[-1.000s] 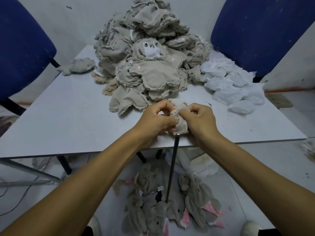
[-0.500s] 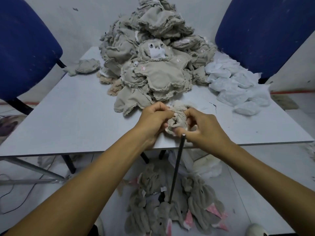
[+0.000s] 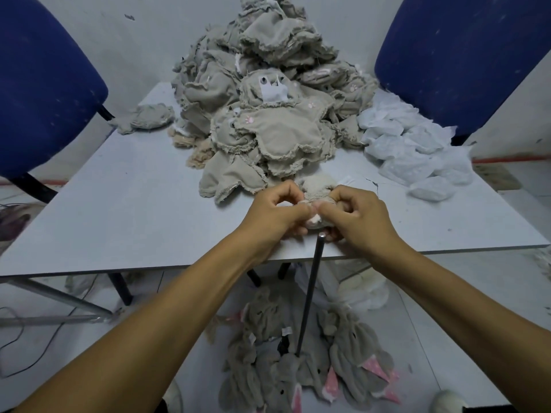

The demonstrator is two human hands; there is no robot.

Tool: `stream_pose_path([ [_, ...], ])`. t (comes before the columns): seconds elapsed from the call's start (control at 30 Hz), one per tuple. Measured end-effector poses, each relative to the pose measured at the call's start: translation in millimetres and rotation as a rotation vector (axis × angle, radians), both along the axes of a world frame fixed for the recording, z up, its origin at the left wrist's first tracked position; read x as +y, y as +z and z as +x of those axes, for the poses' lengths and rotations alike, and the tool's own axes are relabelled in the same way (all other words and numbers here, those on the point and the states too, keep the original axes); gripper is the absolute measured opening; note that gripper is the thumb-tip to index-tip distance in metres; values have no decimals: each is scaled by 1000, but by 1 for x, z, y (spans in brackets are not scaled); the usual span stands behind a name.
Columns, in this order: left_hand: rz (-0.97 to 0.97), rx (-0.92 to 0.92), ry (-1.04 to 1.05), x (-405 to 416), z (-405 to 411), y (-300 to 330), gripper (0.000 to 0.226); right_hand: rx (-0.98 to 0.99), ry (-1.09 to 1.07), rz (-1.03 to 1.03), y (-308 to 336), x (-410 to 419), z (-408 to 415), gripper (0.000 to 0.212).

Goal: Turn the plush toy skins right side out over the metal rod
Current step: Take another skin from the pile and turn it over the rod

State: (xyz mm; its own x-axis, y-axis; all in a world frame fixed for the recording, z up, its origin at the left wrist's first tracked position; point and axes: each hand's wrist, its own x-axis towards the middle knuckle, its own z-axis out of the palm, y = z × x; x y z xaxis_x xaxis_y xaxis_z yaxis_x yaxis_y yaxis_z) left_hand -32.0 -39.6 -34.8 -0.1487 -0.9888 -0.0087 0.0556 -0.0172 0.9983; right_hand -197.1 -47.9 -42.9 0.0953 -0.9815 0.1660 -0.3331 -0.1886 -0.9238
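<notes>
Plush toy skin (image 3: pixel 316 189) bunched in both hands' pinching grip, left hand (image 3: pixel 275 211) and right hand (image 3: pixel 356 217), best eased evenly down over the metal rod (image 3: pixel 310 290) tip.

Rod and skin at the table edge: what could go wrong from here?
1. Both hands, left and right, pinch the bunched skin just above the bare tip of the rod; a slip could jab a finger.
2. A hard push might poke the tip through a seam.
3. The tall pile of skins sits right behind the hands on the table; a bump could send some sliding.
</notes>
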Motion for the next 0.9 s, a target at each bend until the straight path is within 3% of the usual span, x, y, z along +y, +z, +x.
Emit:
stream_pose_path([
  [0.17,145,98,181,-11,-6,1,43,-68,60,142,6,-3,6,19],
  [0.3,78,42,295,-14,-12,-3,42,-85,254,210,9,0,-3,18],
  [0.53,95,100,-15,-11,-1,2,25,-113,70,170,2,-4,-5,20],
  [0.7,4,-58,-47,-2,0,3,33,-93,30,170,3,-9,-3,10],
  [0.77,5,-89,52,-1,-2,3,31,-177,124,266,6,-12,-4,12],
  [0.83,60,-27,123,-2,-5,5,29,-329,276,392,9,-13,-10,1],
  [0.9,144,82,175,-6,-5,7,28,-423,427,467,11,-14,-18,21],
])
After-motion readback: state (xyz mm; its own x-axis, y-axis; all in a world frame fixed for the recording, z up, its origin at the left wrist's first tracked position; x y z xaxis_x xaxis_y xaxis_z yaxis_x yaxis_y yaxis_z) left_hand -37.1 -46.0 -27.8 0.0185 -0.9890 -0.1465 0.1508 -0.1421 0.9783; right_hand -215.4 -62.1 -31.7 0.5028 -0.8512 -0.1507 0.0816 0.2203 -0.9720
